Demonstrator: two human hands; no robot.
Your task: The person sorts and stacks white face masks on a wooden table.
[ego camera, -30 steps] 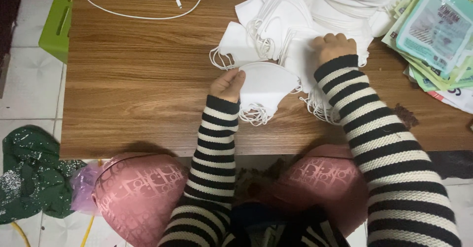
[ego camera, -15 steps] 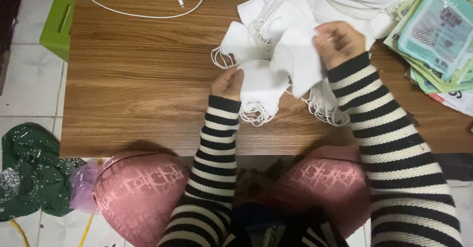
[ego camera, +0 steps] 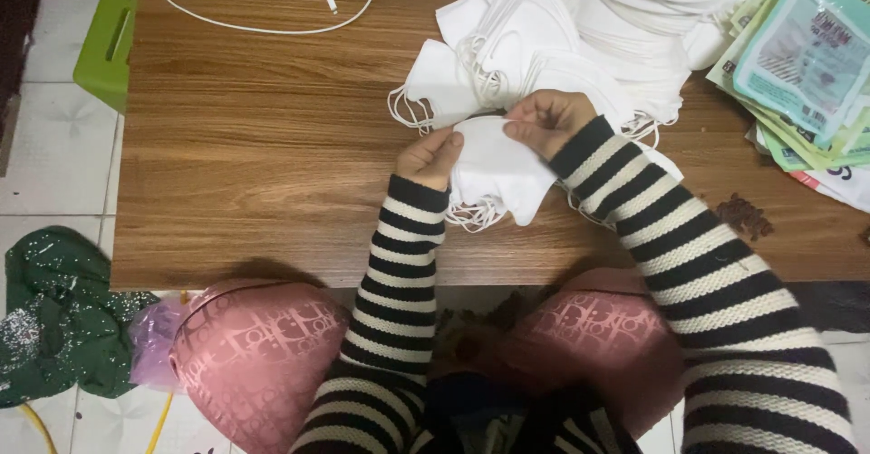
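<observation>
A green cloth (ego camera: 54,313) lies on the floor at the far left. A green box (ego camera: 107,35) stands by the corner of the brown counter (ego camera: 263,164). A white cable (ego camera: 272,21) curls on the counter near the top edge.

Near the middle, the left hand (ego camera: 431,157) holds the left edge of a white mask (ego camera: 497,171). Its grip is pinching the mask, with the thumb on top. The mask sits just above the counter, close to the near edge, between the two hands. Its long side runs from upper left to lower right, and its pointed end aims down and to the right. Thin ear loops (ego camera: 471,217) hang from the bottom of it.

The right hand (ego camera: 546,119) is at the top edge of the mask. Its fingers curl in and pinch the mask too. Both arms wear black and white striped sleeves (ego camera: 671,264).

Behind the hands is a big heap of white masks (ego camera: 580,28), touching the held one. Farther right is a stack of flat green packets (ego camera: 797,64). A small dark mark (ego camera: 745,216) shows on the counter below them.

Two pink knees (ego camera: 254,354) show under the near edge.
</observation>
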